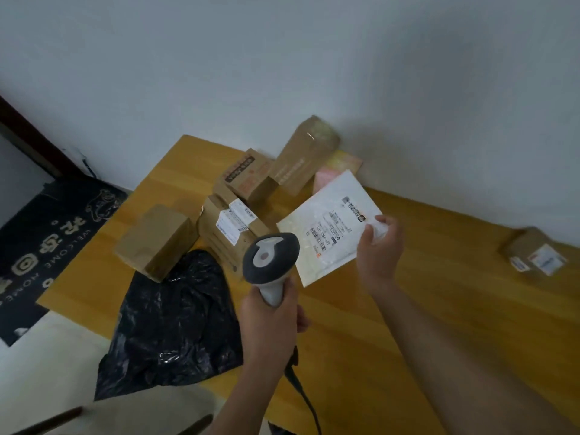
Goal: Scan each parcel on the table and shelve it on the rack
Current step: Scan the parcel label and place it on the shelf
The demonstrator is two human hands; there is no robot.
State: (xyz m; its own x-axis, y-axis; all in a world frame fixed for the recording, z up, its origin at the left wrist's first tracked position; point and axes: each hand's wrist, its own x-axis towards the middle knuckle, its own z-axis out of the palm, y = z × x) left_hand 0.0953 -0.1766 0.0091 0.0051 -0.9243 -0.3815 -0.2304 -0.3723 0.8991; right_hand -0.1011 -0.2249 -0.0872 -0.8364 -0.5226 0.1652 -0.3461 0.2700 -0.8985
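Scanner point(270, 259) upright in my left hand point(269, 321), fingers wrapped round handle, head aimed toward white mailer point(329, 227). Right hand point(379, 246) pinches mailer's right corner, label face up, held just above wooden table point(392, 324). Brown boxes point(226, 221) stacked behind scanner, black bag point(175, 321) left, lone box point(533, 251) far right.

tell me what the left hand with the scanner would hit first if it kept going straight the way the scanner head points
Probably the white mailer gripped by the right hand. The left hand aims the scanner up and forward at its label. Depth is unclear; the stacked brown boxes lie just left of that line.
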